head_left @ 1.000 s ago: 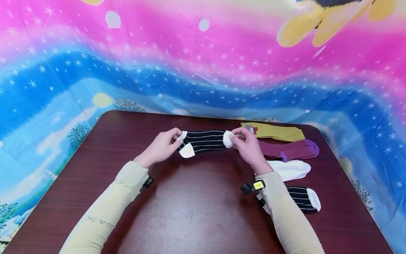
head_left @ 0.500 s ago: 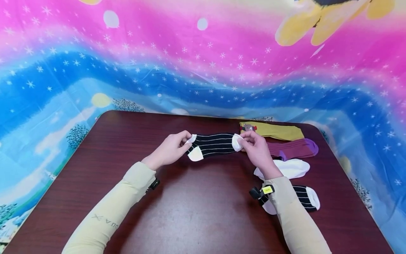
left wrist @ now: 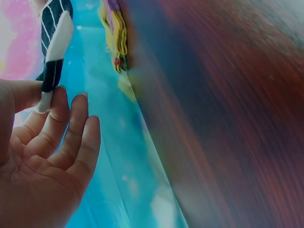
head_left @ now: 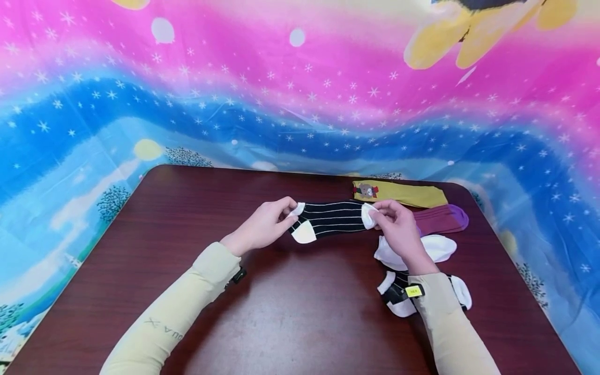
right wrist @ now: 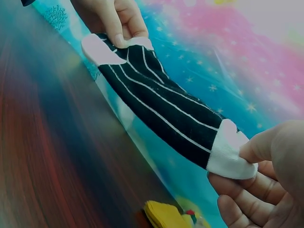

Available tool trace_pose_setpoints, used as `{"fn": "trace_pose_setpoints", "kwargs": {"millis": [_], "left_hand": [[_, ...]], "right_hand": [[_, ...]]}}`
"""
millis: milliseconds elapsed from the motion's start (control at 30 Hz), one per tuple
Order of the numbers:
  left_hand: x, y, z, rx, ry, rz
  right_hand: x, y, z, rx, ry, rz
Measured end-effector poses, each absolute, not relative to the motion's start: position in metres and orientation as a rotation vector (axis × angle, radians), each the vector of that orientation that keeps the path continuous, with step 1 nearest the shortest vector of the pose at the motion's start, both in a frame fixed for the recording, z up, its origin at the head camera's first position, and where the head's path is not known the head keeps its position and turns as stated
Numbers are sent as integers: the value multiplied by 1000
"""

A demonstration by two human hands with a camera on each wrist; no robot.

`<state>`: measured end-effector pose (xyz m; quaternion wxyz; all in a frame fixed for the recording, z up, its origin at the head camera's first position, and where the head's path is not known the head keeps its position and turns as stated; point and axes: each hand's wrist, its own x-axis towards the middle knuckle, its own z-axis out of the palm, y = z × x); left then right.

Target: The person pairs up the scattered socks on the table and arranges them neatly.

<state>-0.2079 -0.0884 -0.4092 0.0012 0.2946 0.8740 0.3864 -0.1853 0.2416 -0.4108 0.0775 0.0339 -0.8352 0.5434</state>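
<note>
A black sock [head_left: 335, 217] with thin white stripes and white heel, toe and cuff is stretched level between both hands, raised above the table. My left hand [head_left: 263, 223] pinches its white cuff at the left end; in the left wrist view, thumb and index finger [left wrist: 59, 107] grip it while the other fingers extend loosely. The white toe [right wrist: 230, 154] is pinched by my right hand [head_left: 398, 229]. Below the right wrist lies another black striped sock [head_left: 398, 299], partly covered by the sleeve. Just beyond it, a white sock [head_left: 438, 248] is partly hidden by the right hand.
On the right side of the dark brown table [head_left: 197, 208] lie a yellow sock [head_left: 408, 194] with a bear picture and a maroon sock [head_left: 440, 219] with purple trim. A patterned cloth backdrop [head_left: 262, 114] hangs behind the table's far edge.
Both hands have moved right and slightly nearer with the striped sock held stretched between them. More of the striped sock on the table shows to the left of the right sleeve.
</note>
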Motion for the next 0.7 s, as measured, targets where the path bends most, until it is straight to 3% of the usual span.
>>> {"fn": "trace_pose_setpoints", "kwargs": {"millis": [700], "left_hand": [[-209, -47, -394, 1033, 2694, 1236]], "right_hand": [[-170, 278, -401, 31, -2453, 1527]]}}
